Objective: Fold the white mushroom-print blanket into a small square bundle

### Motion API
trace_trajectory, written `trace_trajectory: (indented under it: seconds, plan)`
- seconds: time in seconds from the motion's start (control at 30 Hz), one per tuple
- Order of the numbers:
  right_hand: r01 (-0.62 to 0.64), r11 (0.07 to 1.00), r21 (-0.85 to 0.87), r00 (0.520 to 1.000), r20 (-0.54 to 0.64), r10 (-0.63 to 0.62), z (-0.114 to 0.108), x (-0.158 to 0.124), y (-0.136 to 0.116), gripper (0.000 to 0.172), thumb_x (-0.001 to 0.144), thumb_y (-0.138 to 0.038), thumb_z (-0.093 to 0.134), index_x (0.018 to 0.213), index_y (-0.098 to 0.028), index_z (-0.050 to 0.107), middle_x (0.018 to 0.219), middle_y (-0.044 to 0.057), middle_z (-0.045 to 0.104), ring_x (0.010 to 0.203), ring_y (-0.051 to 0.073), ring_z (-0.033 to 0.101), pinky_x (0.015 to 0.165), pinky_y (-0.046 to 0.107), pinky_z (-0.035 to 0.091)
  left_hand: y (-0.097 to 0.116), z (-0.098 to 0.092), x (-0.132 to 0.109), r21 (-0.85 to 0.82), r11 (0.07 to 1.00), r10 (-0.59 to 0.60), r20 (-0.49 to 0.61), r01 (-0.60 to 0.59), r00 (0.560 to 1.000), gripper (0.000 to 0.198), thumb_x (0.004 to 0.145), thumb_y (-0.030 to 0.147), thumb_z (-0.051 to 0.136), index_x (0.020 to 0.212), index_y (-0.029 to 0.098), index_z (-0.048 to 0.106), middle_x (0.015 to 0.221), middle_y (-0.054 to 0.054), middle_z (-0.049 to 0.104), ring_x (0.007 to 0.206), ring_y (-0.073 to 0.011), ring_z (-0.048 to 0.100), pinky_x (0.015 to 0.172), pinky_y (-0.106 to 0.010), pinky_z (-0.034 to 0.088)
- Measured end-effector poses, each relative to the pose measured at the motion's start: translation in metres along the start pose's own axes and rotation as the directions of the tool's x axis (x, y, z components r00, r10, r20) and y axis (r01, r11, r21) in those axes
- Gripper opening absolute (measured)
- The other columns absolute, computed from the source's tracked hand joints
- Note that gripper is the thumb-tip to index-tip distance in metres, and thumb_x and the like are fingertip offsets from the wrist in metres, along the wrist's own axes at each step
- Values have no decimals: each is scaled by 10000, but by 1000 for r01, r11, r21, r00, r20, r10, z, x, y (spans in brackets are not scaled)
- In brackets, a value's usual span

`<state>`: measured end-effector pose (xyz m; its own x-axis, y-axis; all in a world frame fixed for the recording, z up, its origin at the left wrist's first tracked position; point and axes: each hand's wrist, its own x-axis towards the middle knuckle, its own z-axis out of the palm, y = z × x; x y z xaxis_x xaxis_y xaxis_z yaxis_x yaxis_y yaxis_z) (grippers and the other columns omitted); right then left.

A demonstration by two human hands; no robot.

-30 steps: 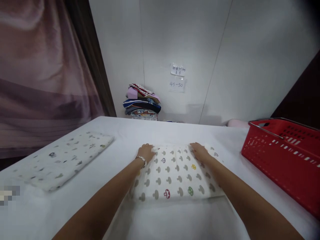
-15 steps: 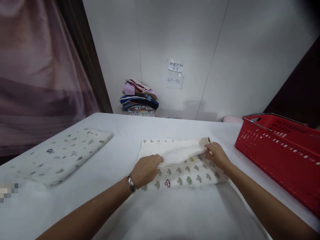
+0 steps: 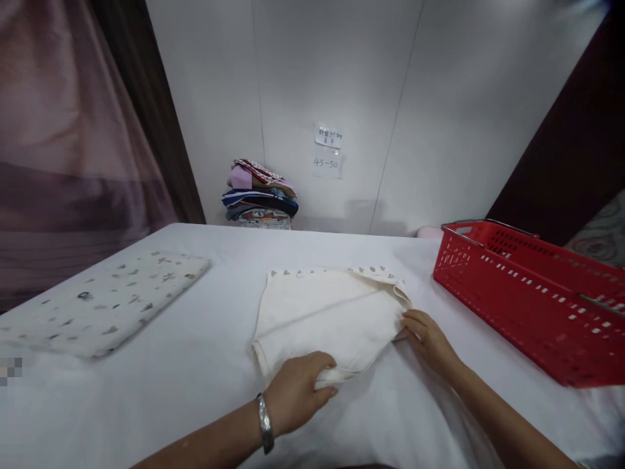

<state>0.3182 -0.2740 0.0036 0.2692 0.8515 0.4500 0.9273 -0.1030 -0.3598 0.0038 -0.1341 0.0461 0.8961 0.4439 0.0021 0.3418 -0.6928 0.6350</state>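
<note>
A white cloth (image 3: 327,326) lies folded on the white table in front of me, plain side up, with a strip of its grey mushroom print showing along the far edge. My left hand (image 3: 300,391) is at the near edge of the cloth, fingers curled over the edge and thumb below it. At the cloth's right side, my right hand (image 3: 430,335) pinches the edge, where the layers stand slightly raised and rumpled. A silver bracelet (image 3: 265,423) is on my left wrist.
A second folded cloth (image 3: 117,299) with small printed motifs lies at the left. On the right stands a red plastic basket (image 3: 517,306) with metal handles. Folded fabrics (image 3: 261,195) are stacked beyond the far edge, by a wall with paper labels (image 3: 327,153).
The plain flap has come down toward me and now covers most of the mushroom print. Both hands have moved nearer to me, and the view has shifted slightly.
</note>
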Motion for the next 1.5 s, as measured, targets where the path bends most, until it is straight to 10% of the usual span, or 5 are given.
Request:
trace_trajectory:
  seconds: [0.23, 0.4, 0.7, 1.07, 1.5]
  plan:
    - [-570, 434, 698, 800, 351, 486, 3, -28, -83, 325, 765, -509, 562, 868, -203, 600, 787, 41, 605, 620, 164, 566, 466, 257, 444, 17, 3, 10, -422, 892, -190, -18, 165, 982, 152, 755, 336, 539, 785, 188, 558, 702, 25, 569, 656, -130, 498, 576, -223, 363]
    - [-645, -63, 762, 733, 639, 233, 9, -36, -133, 406, 817, -522, 495, 980, -158, 571, 859, 79, 630, 679, 174, 607, 491, 256, 465, 39, 33, 15, -598, 798, -34, 86, 79, 996, 163, 715, 290, 584, 831, 178, 560, 746, 19, 585, 668, -116, 484, 583, -204, 372]
    - [-587, -169, 791, 738, 609, 291, 4, -34, -140, 359, 641, -240, 676, 982, -135, 636, 923, 91, 684, 840, 236, 616, 752, 333, 452, 16, -12, 34, -261, 958, 108, -46, -116, 993, 191, 804, 332, 506, 879, 209, 632, 825, -7, 636, 733, -132, 551, 673, -239, 422]
    - [-634, -218, 742, 734, 666, 132, 23, -42, -141, 404, 608, -246, 684, 1007, -215, 634, 896, 51, 683, 681, 197, 607, 585, 278, 421, -138, -76, 120, 394, 748, -385, -398, 534, 833, 329, 818, 299, 465, 1090, 133, 547, 1183, -155, 533, 1105, -275, 481, 870, -370, 406]
    - [-593, -326, 736, 731, 662, 164, 27, -36, -151, 381, 605, -224, 707, 976, -177, 637, 866, 63, 674, 744, 201, 615, 638, 285, 452, -70, -92, 112, 324, 880, -211, -387, 347, 897, 247, 876, 361, 397, 919, 186, 565, 953, -44, 625, 851, -163, 574, 735, -263, 422]
